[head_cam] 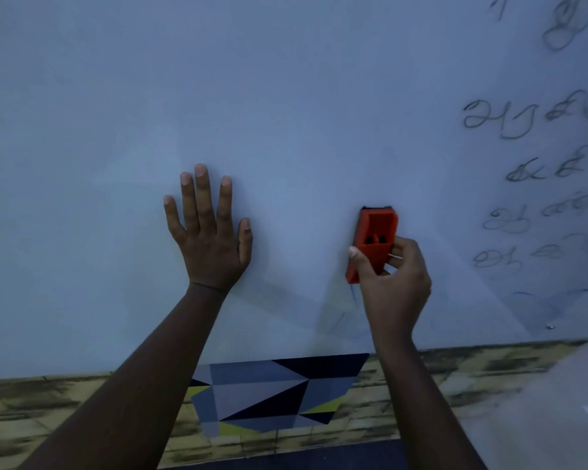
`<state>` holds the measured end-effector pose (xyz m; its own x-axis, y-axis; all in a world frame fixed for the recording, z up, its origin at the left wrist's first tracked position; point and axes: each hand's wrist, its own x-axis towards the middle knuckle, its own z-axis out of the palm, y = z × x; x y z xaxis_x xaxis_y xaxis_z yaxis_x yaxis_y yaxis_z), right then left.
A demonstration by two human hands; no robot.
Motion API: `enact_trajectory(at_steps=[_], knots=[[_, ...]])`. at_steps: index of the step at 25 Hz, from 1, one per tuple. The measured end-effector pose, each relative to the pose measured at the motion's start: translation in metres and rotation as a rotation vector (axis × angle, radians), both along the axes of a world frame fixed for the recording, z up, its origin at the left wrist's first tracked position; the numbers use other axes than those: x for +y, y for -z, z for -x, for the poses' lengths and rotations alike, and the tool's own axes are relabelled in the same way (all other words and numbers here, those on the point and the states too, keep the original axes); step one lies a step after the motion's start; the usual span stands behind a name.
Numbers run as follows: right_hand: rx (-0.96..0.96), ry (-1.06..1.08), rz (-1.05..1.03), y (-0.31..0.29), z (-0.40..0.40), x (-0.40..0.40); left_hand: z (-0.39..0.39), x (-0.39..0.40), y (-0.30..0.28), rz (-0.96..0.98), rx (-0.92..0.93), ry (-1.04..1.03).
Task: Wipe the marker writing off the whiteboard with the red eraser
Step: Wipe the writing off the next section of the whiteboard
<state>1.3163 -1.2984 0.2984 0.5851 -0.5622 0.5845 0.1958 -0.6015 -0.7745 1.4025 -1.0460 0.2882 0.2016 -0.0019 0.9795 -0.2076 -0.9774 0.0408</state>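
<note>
Gripping a blocky red plastic eraser [374,240] upright, long axis vertical, right hand [392,283] curled round it, left hand [211,239] splayed flat on smooth whiteboard [286,113], looping marker writing [523,171] at right.

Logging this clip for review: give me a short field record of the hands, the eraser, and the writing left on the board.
left hand: flat on whiteboard, fingers spread
right hand: grips red eraser
eraser: against the board, left of the writing
marker writing: several lines remain at right edge
faint marks: below the eraser, too dim to read
below the board: patterned mat
</note>
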Motion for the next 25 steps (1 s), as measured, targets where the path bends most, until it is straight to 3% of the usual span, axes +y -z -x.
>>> enact_trajectory(at_steps=[13, 15, 20, 25], knots=[[0.479, -0.032, 0.052, 0.154, 0.006, 0.01, 0.003, -0.007, 0.031, 0.036, 0.045, 0.007], [0.486, -0.072, -0.109, 0.175, 0.008, 0.018, 0.005, -0.008, 0.038, 0.038, 0.06, 0.017], [0.626, -0.135, -0.88, 0.241, 0.006, 0.04, 0.012, -0.006, 0.061, -0.022, 0.123, 0.022], [0.608, -0.215, -1.179, 0.242, 0.008, 0.047, 0.017, 0.004, 0.089, -0.058, 0.175, 0.042]])
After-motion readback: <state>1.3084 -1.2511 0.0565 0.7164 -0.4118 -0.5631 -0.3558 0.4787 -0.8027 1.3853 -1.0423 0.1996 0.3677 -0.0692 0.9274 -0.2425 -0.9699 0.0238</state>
